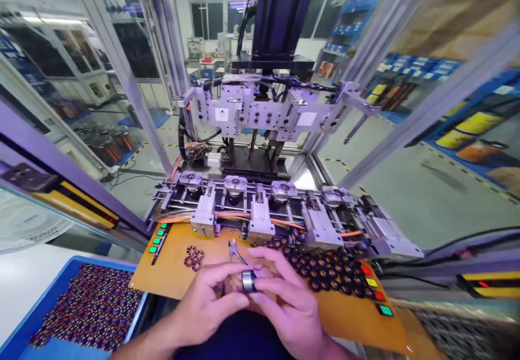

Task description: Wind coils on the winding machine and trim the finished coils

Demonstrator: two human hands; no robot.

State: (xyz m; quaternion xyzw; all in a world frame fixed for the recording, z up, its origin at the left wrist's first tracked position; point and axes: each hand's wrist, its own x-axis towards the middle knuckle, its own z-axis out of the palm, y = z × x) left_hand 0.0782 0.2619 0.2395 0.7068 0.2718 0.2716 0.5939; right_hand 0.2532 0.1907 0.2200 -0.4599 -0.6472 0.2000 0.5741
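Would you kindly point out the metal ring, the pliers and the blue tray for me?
Metal ring (248, 281): head view, on its shiny outer band, pinched between both hands.
Pliers (233, 249): head view, on the jaws above the fingers.
Blue tray (49, 296): head view, on its upper left rim.

Blue tray (60, 281) cut off by the lower left edge; pliers (233, 250) handles hidden behind fingers (227, 273)
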